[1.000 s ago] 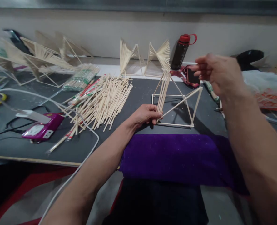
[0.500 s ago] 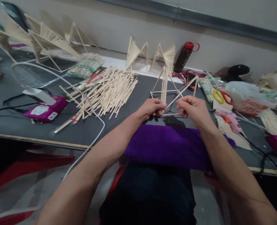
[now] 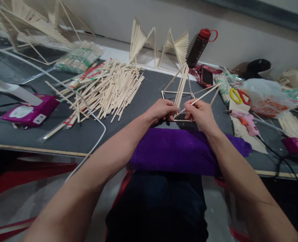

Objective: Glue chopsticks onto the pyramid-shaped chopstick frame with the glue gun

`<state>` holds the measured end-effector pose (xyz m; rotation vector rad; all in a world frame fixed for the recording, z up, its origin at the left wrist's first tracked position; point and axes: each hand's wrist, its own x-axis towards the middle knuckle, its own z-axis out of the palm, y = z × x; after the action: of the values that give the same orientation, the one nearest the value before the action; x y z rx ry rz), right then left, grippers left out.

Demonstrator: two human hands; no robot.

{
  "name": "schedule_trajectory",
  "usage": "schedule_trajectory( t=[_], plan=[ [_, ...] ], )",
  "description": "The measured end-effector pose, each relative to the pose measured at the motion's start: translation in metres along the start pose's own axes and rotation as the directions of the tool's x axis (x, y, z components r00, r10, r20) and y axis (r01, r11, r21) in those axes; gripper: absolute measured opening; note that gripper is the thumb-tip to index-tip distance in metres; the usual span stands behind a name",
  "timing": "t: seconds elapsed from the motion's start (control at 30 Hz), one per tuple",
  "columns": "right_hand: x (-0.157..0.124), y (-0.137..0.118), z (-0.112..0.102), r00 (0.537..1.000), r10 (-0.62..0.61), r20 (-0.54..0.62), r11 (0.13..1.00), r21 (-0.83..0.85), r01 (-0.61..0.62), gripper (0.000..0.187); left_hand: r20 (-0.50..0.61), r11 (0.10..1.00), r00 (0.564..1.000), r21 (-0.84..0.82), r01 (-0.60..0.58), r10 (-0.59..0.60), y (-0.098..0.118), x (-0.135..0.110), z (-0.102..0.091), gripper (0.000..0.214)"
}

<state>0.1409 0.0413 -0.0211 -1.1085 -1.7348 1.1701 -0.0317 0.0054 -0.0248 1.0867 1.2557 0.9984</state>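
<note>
A frame of thin wooden sticks [image 3: 189,92] stands on the dark table [image 3: 143,97] just beyond a purple cloth [image 3: 179,151]. My left hand [image 3: 161,111] is closed on the lower ends of a small bundle of sticks [image 3: 181,88] that leans up to the frame's top. My right hand [image 3: 201,112] pinches the near end of a single slanting stick [image 3: 204,95] beside that bundle. The two hands almost touch at the frame's front edge.
A loose heap of sticks [image 3: 108,94] lies left of the frame. Finished fan-shaped stick models [image 3: 159,43] stand at the back by a dark bottle with a red cap [image 3: 198,48]. Magenta glue guns [image 3: 30,112] and a white cable lie left; scissors [image 3: 237,95], a pink glue gun [image 3: 247,119] and a plastic bag [image 3: 267,97] lie right.
My right hand came down from the air at the right and took hold of a stick at the frame's front. The left hand kept its grip on the bundle. The camera tilted.
</note>
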Motion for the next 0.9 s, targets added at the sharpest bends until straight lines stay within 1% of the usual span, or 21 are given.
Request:
schedule_trajectory(
  t=[0.17, 0.3, 0.47, 0.53, 0.67, 0.77, 0.9],
  plan=[
    [0.0, 0.003, 0.0, 0.999, 0.022, 0.026, 1.0, 0.018, -0.023, 0.017, 0.007, 0.999, 1.0, 0.034, -0.014, 0.014, 0.0, 0.001, -0.001, 0.023],
    [0.001, 0.002, 0.002, 0.997, 0.058, 0.049, 0.996, 0.069, -0.062, 0.018, 0.022, 0.997, 0.999, 0.063, -0.035, 0.033, -0.002, 0.004, -0.002, 0.015],
    [0.001, -0.002, 0.006, 0.992, 0.114, 0.058, 0.989, 0.086, -0.118, 0.017, 0.027, 0.996, 1.0, 0.087, -0.009, 0.007, -0.001, 0.005, -0.002, 0.013],
    [0.001, -0.001, 0.006, 0.992, 0.106, 0.066, 0.989, 0.098, -0.112, 0.019, 0.035, 0.996, 0.999, 0.091, 0.001, -0.004, 0.0, 0.005, -0.002, 0.011],
    [0.002, 0.005, 0.005, 0.995, 0.064, 0.08, 0.989, 0.127, -0.074, 0.03, 0.048, 0.995, 0.999, 0.1, 0.011, -0.016, 0.001, 0.005, -0.002, 0.007],
    [0.003, 0.008, 0.005, 0.994, 0.051, 0.093, 0.992, 0.106, -0.061, 0.036, 0.045, 0.993, 0.999, 0.121, 0.017, -0.023, -0.001, 0.007, -0.004, 0.008],
    [0.005, 0.009, 0.005, 0.993, 0.043, 0.111, 0.997, 0.066, -0.05, 0.038, 0.034, 0.991, 0.999, 0.128, 0.03, -0.034, -0.002, 0.01, -0.006, 0.012]
  ],
)
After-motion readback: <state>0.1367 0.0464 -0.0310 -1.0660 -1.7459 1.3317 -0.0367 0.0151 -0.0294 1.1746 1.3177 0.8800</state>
